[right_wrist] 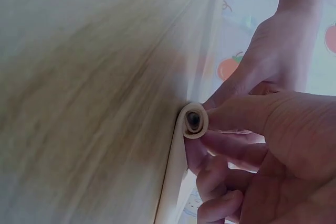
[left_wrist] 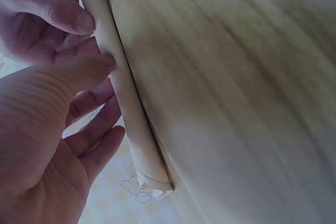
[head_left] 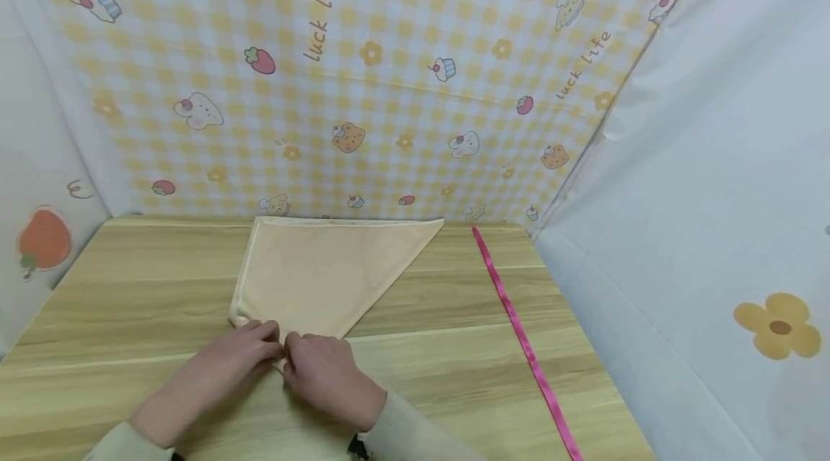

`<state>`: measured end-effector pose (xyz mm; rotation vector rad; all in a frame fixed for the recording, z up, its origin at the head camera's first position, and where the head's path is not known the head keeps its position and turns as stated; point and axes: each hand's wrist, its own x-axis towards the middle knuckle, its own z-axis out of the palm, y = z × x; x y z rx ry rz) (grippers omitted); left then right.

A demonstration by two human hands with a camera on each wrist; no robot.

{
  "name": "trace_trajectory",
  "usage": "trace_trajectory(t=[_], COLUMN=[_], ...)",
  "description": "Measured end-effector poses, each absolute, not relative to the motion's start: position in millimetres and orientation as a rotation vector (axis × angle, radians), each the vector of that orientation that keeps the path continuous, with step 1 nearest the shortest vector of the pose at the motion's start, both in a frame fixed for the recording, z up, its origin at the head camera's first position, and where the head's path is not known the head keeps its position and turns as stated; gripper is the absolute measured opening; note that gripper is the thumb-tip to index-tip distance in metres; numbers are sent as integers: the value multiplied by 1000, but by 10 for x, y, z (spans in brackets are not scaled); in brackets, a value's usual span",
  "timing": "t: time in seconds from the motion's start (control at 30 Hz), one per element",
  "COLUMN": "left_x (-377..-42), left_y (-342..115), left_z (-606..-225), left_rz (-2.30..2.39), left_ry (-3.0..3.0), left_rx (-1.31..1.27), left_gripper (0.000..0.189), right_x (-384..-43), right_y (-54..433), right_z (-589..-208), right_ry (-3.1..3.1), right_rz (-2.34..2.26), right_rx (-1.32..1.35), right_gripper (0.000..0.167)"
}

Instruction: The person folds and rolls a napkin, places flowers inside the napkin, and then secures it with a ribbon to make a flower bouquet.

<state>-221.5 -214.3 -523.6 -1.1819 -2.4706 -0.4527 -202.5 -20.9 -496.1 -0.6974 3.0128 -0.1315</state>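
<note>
Cloth [head_left: 324, 266], pale beige, lies on the wooden table [head_left: 447, 389] before me, its near edge rolled into a narrow tube [left_wrist: 134, 114]. My left hand [head_left: 243, 353] and right hand [head_left: 327, 378] pinch that tube side by side, 2 thumbs [left_wrist: 107, 64] on the facing side, fingers [left_wrist: 100, 148] behind. From the head view my hands mostly hide the tube; the left wrist view shows its length and the layered end [left_wrist: 157, 188] past my left hand, while only the right wrist view looks into the other end, a coil around a dark hollow [right_wrist: 195, 120]. From the head view the tube's long axis slants from far left to near right, and the flat cloth's sharp corner [head_left: 434, 224] points off to the far right, toward a pink ribbon [head_left: 523, 343] lying apart.
</note>
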Motion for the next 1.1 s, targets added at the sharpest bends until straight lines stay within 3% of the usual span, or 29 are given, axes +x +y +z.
trace_trajectory(t=[0.07, 0.23, 0.5, 0.9, 1.1], left_x=[-2225, -2237, -2213, -2249, -2283], left_y=[-2119, -2076, -2056, -2114, -2069], left_z=[-5229, -5225, -5221, -5270, -5252], left_rz=[-416, -351, -335, -456, -485], left_ry=[-2478, -2485, -2543, -2416, -2479], left_rx=[-1181, -1165, -1077, -1191, -1182], left_gripper=[23, 25, 29, 38, 34], right_x=[-2034, -2048, -2034, -2121, -2170], right_y=[-199, -200, -247, -200, -147], right_z=[-4961, -4951, -4991, -5029, -5031], right_ry=[3013, 2998, 2997, 2937, 2881], right_rz=[-155, -150, -47, -224, -302], right_rx=[-716, -761, -714, -608, -581], right_gripper=[19, 35, 27, 43, 43])
